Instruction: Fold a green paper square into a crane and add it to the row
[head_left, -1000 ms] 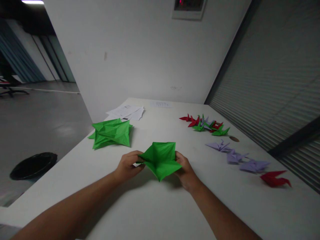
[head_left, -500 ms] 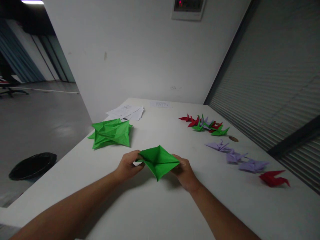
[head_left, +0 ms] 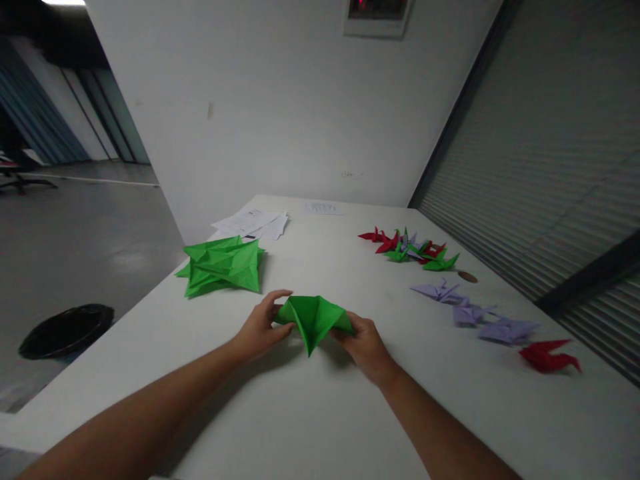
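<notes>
A creased sheet of green origami paper is held just above the table, its sides bending inward and one corner pointing down towards me. My left hand pinches its left corner, thumb below and index finger lifted over the top. At the right corner, my right hand grips the paper, with some fingers hidden beneath it. Beyond my left hand lies a stack of creased green papers.
Folded cranes in red, green and purple form a pile at the back right. Purple cranes and a red crane line the right side. White printed sheets lie at the back left. A black-lined bin stands left of the table.
The green paper has gone from flatter and diamond-shaped to folded inward, its sides drawn down around the middle. My left index finger has lifted away from its edge.
</notes>
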### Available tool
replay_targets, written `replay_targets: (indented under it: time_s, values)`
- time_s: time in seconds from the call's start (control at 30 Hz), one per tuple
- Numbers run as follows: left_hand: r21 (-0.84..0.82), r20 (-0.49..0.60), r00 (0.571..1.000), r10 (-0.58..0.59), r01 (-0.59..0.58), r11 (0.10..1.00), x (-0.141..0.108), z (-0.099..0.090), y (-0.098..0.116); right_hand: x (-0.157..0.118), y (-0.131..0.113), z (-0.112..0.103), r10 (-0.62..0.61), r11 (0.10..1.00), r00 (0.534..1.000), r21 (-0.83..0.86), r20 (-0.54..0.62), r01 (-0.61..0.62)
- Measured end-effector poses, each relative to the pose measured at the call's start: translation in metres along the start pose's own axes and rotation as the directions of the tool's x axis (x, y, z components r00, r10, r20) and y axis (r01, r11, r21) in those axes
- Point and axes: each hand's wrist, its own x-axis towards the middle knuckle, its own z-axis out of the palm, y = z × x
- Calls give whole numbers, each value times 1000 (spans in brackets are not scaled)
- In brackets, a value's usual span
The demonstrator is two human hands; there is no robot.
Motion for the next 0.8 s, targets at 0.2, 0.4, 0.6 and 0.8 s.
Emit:
replay_targets:
  time_s: [0.2, 0.4, 0.6, 0.8]
  values:
    - [195, 82, 994, -72, 55, 979, 2, -1, 3, 1, -6, 5, -38, 996, 997, -73, 61, 43]
    - [225, 157, 978, -136, 99, 969, 0, 5, 9, 1, -18, 8, -103, 978, 986, -166, 130, 124]
    - [210, 218, 962, -162, 115, 971, -1, 10, 14, -1, -27, 13, -97, 964, 984, -230, 148, 129]
    - [38, 321, 928, -191, 189, 981, -2, 18, 27, -3, -38, 19, -103, 962, 993, -248, 63, 116]
